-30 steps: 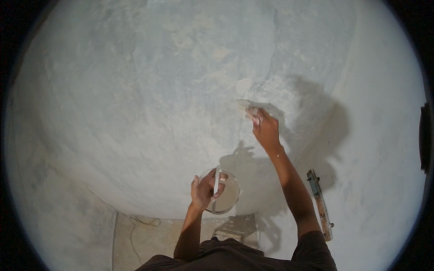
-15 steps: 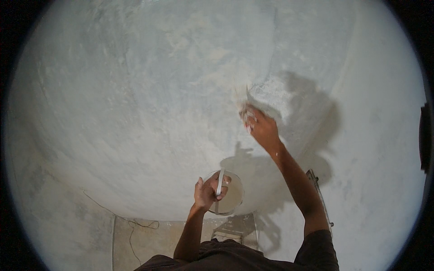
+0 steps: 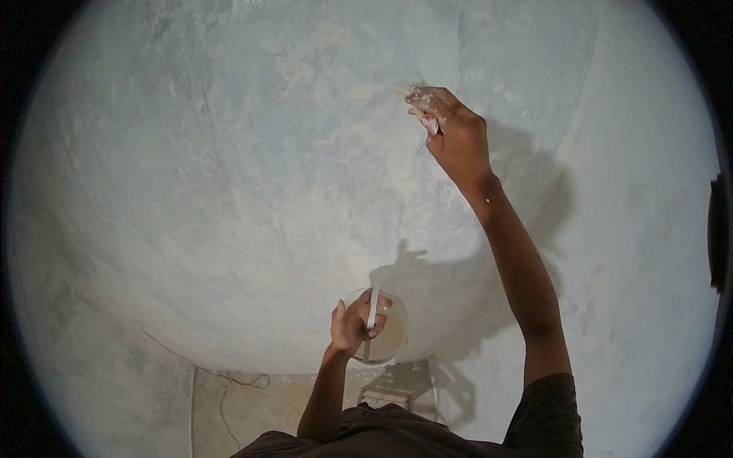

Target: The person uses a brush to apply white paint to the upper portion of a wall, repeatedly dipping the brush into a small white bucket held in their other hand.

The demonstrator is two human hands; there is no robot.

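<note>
My left hand [image 3: 353, 324] is closed around the white handle of a small bucket [image 3: 395, 336], which hangs low in front of my body. Pale, whitish liquid shows inside it. Up at the wall [image 3: 305, 175], my right hand [image 3: 458, 137] grips a paintbrush [image 3: 428, 120]. White smears cover its fingers. The brush's light bristles appear at the fingertips, against or very close to the wall; the hand hides part of them. Grey-white streaks and beige patches mark the wall surface.
A thin dark cable [image 3: 244, 379] runs along the lower left, near the base of the wall. Below the bucket stands a pale boxy object [image 3: 385, 398], partly hidden by my shirt. A dark object [image 3: 718, 233] sits at the far right edge.
My right hand has moved up the wall with the paintbrush, and its wrist has turned. The left hand and the bucket have stayed almost still.
</note>
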